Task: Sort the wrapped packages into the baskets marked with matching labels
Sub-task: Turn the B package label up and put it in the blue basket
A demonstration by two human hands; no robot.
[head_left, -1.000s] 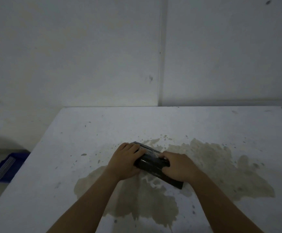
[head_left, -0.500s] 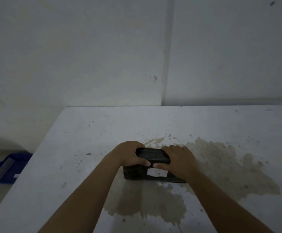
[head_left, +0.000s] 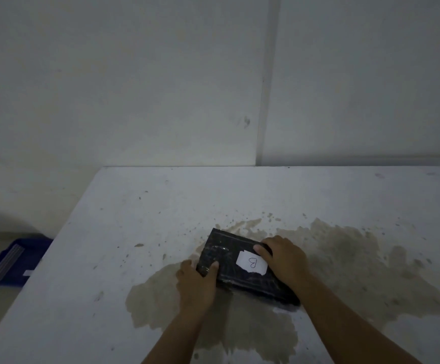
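Note:
A black wrapped package lies flat on the white table, its broad face up. A white paper label with a hand-drawn letter, seemingly a B, is stuck on that face. My left hand grips the package's near left corner, thumb on top. My right hand holds its right edge, thumb beside the label. The near right part of the package is hidden under my right wrist.
A large brownish stain spreads over the table around the package. A blue basket with a small white tag sits on the floor beyond the table's left edge. A pale wall rises behind the table.
The package was turned from standing on its edge to lying flat, so the labelled face now points up. Both hands shifted their hold as it turned.

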